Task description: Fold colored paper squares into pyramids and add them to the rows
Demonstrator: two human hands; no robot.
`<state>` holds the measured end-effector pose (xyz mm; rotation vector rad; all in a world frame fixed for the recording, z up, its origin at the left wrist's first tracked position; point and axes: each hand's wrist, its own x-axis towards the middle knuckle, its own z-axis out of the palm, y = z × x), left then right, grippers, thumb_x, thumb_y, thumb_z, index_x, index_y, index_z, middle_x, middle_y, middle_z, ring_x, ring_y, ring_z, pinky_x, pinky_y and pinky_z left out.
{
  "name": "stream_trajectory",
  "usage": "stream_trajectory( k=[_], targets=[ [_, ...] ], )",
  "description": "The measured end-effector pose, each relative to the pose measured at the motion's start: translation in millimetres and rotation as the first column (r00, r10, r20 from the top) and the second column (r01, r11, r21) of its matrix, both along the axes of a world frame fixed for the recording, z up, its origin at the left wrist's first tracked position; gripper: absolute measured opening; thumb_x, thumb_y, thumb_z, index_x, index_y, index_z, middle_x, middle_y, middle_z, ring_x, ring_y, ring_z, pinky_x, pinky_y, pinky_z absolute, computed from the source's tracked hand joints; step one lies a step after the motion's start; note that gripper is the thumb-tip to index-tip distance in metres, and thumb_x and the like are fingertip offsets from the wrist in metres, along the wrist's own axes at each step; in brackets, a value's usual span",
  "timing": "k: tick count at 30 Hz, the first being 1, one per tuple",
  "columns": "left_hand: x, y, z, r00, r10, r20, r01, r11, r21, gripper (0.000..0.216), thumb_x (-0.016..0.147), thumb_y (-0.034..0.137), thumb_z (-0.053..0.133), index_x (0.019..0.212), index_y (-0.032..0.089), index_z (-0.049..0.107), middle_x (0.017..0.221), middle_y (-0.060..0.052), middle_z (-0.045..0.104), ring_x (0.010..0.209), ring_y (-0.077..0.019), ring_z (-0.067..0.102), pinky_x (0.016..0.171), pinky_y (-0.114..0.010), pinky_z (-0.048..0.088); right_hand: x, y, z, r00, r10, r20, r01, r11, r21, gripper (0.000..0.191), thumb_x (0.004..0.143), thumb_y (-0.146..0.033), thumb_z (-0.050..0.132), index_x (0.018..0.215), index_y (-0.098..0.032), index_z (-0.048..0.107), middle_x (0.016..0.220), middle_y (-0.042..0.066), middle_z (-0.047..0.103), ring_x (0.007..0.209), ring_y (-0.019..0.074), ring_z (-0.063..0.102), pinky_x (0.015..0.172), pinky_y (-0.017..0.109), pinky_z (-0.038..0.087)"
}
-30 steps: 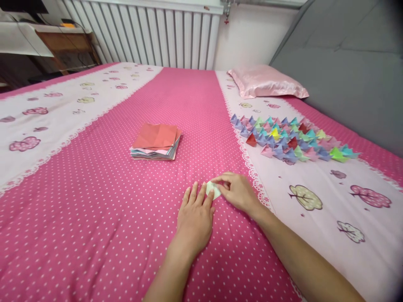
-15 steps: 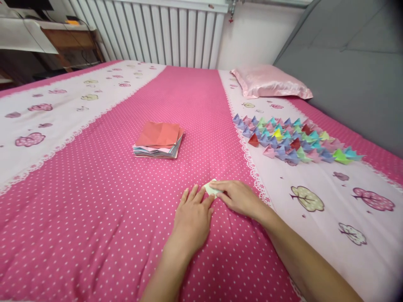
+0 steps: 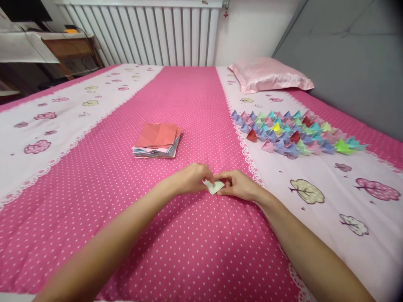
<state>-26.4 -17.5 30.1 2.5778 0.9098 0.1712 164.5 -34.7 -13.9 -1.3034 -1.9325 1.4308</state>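
Observation:
A small pale green folded paper (image 3: 214, 186) is held just above the pink dotted bedspread (image 3: 176, 235). My left hand (image 3: 192, 177) pinches its left edge with closed fingers. My right hand (image 3: 237, 184) pinches its right edge, fingers curled. A stack of coloured square papers (image 3: 157, 140) with a red sheet on top lies to the upper left of my hands. Several folded paper shapes in many colours (image 3: 292, 133) stand in rows to the upper right.
A pink satin pillow (image 3: 270, 74) lies at the head of the bed beside a grey headboard (image 3: 346, 63). A white radiator (image 3: 141, 35) runs along the far wall. A wooden desk (image 3: 66, 48) stands at the far left.
My left hand has lifted from lying flat on the bedspread and now pinches the green paper. The paper has come up off the bed between both hands.

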Motion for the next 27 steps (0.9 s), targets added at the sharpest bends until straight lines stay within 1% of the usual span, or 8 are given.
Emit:
stream_trajectory(
  k=[3,7,10,13,15,16,21,27],
  targets=[
    [2.2,15.5,-5.9,0.998,-0.055,-0.023,0.055,0.998,-0.011,0.018,0.067,0.011,0.064,0.084,0.015,0.067,0.077,-0.003,0.065,0.069,-0.0125,0.056,0.063,-0.022,0.040,2.0,2.8,-3.8,0.999,-0.046,-0.013,0.046,0.999,0.022,0.040,0.059,-0.018,0.071,0.100,-0.018,0.068,0.050,-0.008,0.047,0.045,0.0057,0.037,0.044,0.019,0.027],
    [-4.8,17.9,-21.3,0.994,-0.087,0.072,0.090,0.995,-0.035,0.018,0.071,0.015,0.062,0.089,0.014,0.065,0.080,-0.004,0.064,0.070,-0.0125,0.056,0.065,-0.023,0.041,3.3,3.2,-7.8,0.994,-0.099,0.052,0.095,0.993,0.075,0.041,0.058,-0.019,0.074,0.098,-0.021,0.068,0.048,-0.009,0.043,0.044,0.0059,0.037,0.044,0.019,0.027],
    [-9.1,15.0,-27.2,0.986,-0.114,0.121,0.117,0.993,-0.017,0.016,0.076,0.020,0.059,0.088,0.014,0.066,0.081,-0.005,0.064,0.073,-0.0135,0.056,0.068,-0.025,0.042,2.4,1.0,-7.2,0.990,-0.108,0.088,0.097,0.988,0.122,0.039,0.058,-0.018,0.074,0.096,-0.021,0.068,0.053,-0.006,0.050,0.046,0.0072,0.043,0.044,0.019,0.032],
    [-10.0,13.5,-27.0,0.985,-0.115,0.131,0.119,0.993,-0.022,0.015,0.078,0.023,0.058,0.086,0.014,0.067,0.080,-0.006,0.064,0.072,-0.0137,0.057,0.068,-0.025,0.042,0.6,-1.4,-4.7,0.986,-0.122,0.111,0.101,0.979,0.178,0.034,0.058,-0.020,0.074,0.091,-0.020,0.068,0.073,0.000,0.062,0.053,0.0087,0.051,0.047,0.020,0.038],
    [-9.9,13.2,-25.9,0.987,-0.114,0.117,0.119,0.992,-0.033,0.016,0.080,0.023,0.057,0.086,0.013,0.068,0.080,-0.007,0.065,0.072,-0.0140,0.057,0.069,-0.025,0.042,-0.2,-2.5,-3.2,0.980,-0.145,0.136,0.115,0.971,0.208,0.031,0.058,-0.022,0.074,0.088,-0.018,0.068,0.086,0.003,0.064,0.055,0.0087,0.054,0.049,0.021,0.041],
    [-10.0,13.1,-25.5,0.988,-0.113,0.107,0.117,0.993,-0.034,0.017,0.080,0.022,0.056,0.087,0.013,0.068,0.081,-0.007,0.066,0.073,-0.0142,0.058,0.069,-0.025,0.042,-0.4,-2.8,-2.7,0.976,-0.155,0.152,0.120,0.969,0.218,0.029,0.058,-0.022,0.074,0.087,-0.018,0.068,0.086,0.003,0.064,0.055,0.0087,0.054,0.050,0.021,0.042],
    [-11.3,12.0,-26.0,0.991,-0.106,0.076,0.107,0.994,-0.012,0.017,0.082,0.021,0.053,0.088,0.014,0.068,0.084,-0.007,0.067,0.076,-0.0147,0.059,0.071,-0.026,0.044,1.4,-2.0,-1.7,0.966,-0.173,0.190,0.143,0.976,0.162,0.030,0.059,-0.023,0.074,0.087,-0.017,0.069,0.062,-0.001,0.060,0.052,0.0103,0.053,0.049,0.022,0.041],
    [-11.7,9.3,-26.6,0.990,-0.134,0.046,0.132,0.990,0.052,0.019,0.084,0.021,0.050,0.084,0.016,0.068,0.081,-0.006,0.067,0.076,-0.0144,0.061,0.071,-0.025,0.044,3.7,-1.4,-0.6,0.972,-0.166,0.167,0.144,0.981,0.132,0.030,0.061,-0.024,0.073,0.090,-0.019,0.070,0.063,0.000,0.061,0.055,0.0108,0.054,0.051,0.022,0.041]
  ],
)
